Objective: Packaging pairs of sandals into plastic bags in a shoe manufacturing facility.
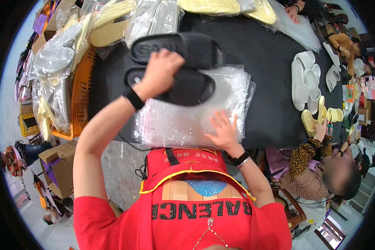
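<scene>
Head view showed the left hand [161, 71] closed on a pair of black slippers [177, 66] above the stack of clear bags [196, 112] on the bench [266, 75]; right hand [224, 131] lay flat, open, pinning bags. Bagging seemed underway; next, opening the top bag's mouth.

- The left hand [160, 68] is reaching far forward on an outstretched bare arm, fingers curled shut in a downward grip, a dark band circling the wrist.
- The right hand [224, 131] is lying flat, palm down, fingers spread wide and pointing forward, elbow bent close to the body, a watch sitting on the wrist.
</scene>
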### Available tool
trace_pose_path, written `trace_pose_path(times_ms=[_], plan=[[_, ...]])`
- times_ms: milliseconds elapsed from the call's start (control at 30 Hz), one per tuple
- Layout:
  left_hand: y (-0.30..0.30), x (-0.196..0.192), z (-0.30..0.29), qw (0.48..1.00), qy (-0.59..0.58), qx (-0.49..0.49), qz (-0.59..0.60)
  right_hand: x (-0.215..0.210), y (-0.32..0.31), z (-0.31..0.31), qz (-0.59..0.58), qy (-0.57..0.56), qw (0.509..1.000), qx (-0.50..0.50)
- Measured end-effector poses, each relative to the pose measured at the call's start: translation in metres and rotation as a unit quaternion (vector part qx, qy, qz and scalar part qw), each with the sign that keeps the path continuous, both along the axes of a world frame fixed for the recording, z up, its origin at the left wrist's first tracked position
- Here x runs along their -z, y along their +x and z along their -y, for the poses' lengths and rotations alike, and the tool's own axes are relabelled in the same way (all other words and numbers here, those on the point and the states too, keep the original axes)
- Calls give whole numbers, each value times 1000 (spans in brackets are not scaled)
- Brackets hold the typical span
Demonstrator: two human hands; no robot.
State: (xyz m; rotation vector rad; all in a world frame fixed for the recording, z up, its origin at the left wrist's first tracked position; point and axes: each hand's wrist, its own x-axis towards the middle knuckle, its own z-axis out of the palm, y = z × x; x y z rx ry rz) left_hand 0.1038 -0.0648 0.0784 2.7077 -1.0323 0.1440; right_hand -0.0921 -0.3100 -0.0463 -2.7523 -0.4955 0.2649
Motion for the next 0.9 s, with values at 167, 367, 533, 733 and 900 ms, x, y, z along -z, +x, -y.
trace_pose_path(times_ms=[167, 367, 533, 733, 900], plan=[[-113, 67, 34, 990, 50, 93, -91, 17, -3, 12, -17, -101, 995, 18], [-111, 117, -126, 976, 5, -210, -61, 5, 1, 4, -53, -84, 995, 12], [-101, 55, -209, 951, 62, -302, -22, -7, 4, 3, -42, -76, 996, 10], [-103, -2, -86, 997, 26, -66, -40, -5, -5, -14, -63, -69, 996, 10], [-132, 76, -56, 995, -7, 42, -89, 8, 0, -16, -37, -49, 998, 26]])
